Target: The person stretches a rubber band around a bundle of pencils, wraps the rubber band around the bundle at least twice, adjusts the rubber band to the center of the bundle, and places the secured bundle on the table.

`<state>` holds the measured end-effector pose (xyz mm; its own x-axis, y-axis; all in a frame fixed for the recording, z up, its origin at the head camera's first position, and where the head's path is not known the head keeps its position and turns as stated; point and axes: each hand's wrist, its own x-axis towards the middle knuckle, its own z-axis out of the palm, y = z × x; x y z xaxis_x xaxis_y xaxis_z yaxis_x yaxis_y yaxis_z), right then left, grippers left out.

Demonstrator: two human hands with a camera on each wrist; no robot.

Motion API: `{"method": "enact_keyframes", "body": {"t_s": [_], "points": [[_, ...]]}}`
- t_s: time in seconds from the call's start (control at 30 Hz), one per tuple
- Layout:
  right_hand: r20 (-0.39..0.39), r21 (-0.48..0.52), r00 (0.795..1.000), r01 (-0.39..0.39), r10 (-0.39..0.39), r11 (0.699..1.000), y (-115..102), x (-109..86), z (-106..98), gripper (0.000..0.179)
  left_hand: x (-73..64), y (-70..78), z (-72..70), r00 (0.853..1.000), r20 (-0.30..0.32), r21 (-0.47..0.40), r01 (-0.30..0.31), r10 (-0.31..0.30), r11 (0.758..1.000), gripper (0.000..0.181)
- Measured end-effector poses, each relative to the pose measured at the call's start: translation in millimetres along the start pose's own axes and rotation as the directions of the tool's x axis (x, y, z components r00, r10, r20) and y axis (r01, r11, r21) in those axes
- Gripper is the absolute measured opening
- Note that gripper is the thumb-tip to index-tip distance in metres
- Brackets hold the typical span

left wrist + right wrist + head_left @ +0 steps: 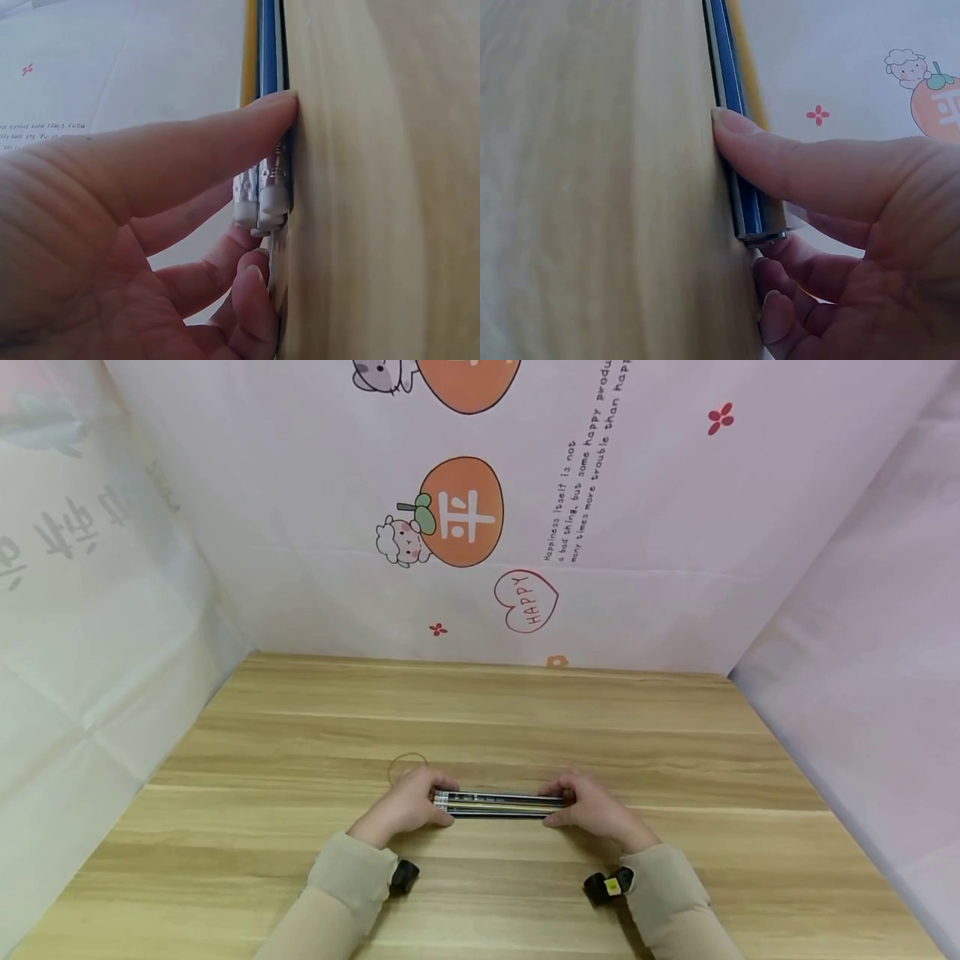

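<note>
A bundle of pencils (498,805), dark blue with some yellow, lies sideways along the tabletop. My left hand (411,800) grips its eraser end, thumb on the near side and fingers behind. White erasers (275,199) in silvery ferrules show under that thumb in the left wrist view. At the opposite end, my right hand (588,810) holds the bundle between thumb and fingers. The right wrist view shows the pencils' flat ends (761,238) near the curled fingers. Just behind the left hand, a thin brown loop like a rubber band (408,754) lies on the wood.
The wood-grain table (480,718) meets a pale printed cloth (637,610) at the back, with more cloth walls at left and right. Each wrist carries a small black camera; the left one (404,877) sits beside a beige sleeve (348,877).
</note>
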<state>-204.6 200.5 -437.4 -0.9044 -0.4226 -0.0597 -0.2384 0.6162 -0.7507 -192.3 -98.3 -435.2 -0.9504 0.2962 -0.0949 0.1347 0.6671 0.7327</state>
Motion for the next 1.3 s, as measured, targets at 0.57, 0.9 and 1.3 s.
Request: {"method": "enact_keyframes", "body": {"t_s": [0.57, 0.9, 1.3], "points": [[0.045, -0.154, 0.996, 0.083, -0.077, 0.985, -4, -1.8, 1, 0.02, -2.4, 1.5, 1.9, 1.0, 0.003, 0.047, 0.001, -0.001, 0.999, 0.032], [0.111, -0.317, 0.99, 0.118, -0.087, 0.941, -10, -4.6, -2, 0.023, -0.8, 0.2, 2.0, 0.998, 0.05, 0.077, -0.031, 0.028, 0.997, 0.022], [0.133, -0.347, 0.989, 0.101, -0.057, 0.932, -13, -4.7, -1, 0.024, -3.0, 1.3, 4.4, 0.996, 0.069, 0.21, -0.069, 0.055, 0.975, 0.037]]}}
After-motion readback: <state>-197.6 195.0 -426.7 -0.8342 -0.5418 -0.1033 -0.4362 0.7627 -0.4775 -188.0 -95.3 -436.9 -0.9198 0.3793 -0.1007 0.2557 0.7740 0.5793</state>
